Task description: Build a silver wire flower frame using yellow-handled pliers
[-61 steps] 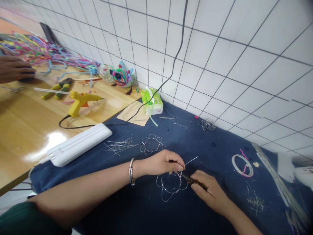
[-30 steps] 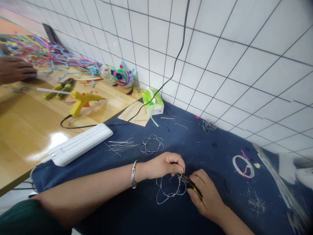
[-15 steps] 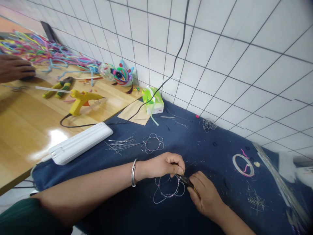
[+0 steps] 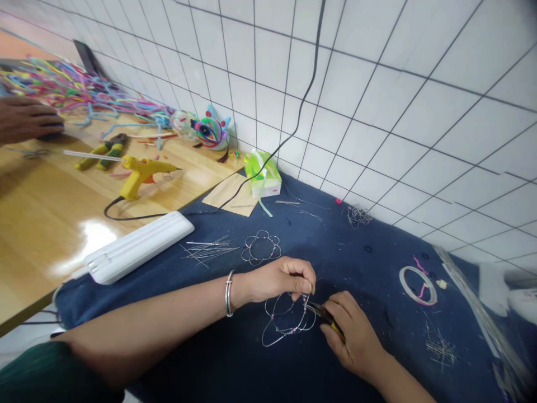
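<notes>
My left hand (image 4: 285, 280), with a silver bangle at the wrist, pinches the upper edge of a looped wire ring (image 4: 289, 331) carrying small pink beads. The ring hangs below the fingertips over the dark blue cloth. My right hand (image 4: 354, 333) is wrapped round pliers (image 4: 325, 314) with dark jaws and yellow on the handle; the jaw tips are at the ring's right side, close to a wire loop. Whether they grip the wire is too small to tell. Beyond my left hand lies a flower-shaped wire ring (image 4: 261, 247) with pink beads.
Left of the rings are loose wires (image 4: 210, 249) and a white power strip (image 4: 140, 246). A yellow glue gun (image 4: 138, 173), green-yellow pliers (image 4: 103, 152) and another person's hand (image 4: 29, 117) are on the wooden table (image 4: 46, 224). Tape roll (image 4: 418, 285) lies right.
The wire ring has tilted and shifted slightly in my left hand, which has risen a little. The pliers' tips have moved slightly down, away from my left fingertips.
</notes>
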Action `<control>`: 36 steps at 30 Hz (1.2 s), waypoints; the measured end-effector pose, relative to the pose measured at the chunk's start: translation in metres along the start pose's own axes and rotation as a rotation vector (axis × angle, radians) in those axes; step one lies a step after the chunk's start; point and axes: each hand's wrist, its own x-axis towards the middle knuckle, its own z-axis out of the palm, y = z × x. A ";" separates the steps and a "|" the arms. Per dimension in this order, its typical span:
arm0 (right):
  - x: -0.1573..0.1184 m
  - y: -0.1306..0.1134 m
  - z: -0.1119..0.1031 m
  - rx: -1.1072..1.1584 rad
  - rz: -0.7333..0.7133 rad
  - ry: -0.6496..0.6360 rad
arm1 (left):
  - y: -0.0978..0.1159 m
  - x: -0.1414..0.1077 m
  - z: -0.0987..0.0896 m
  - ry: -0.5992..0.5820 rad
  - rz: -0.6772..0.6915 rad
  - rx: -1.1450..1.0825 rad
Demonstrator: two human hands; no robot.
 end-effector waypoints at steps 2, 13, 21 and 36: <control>0.000 0.000 0.000 -0.003 -0.004 0.018 | 0.000 0.000 0.000 -0.009 0.002 -0.003; 0.000 -0.002 0.001 0.031 0.010 0.028 | -0.001 -0.001 0.000 -0.020 0.027 0.032; -0.001 0.001 0.003 0.040 0.000 0.023 | 0.002 -0.001 0.001 -0.034 0.036 0.057; 0.002 -0.008 0.000 0.141 0.120 -0.021 | 0.013 -0.003 0.004 0.008 0.201 0.454</control>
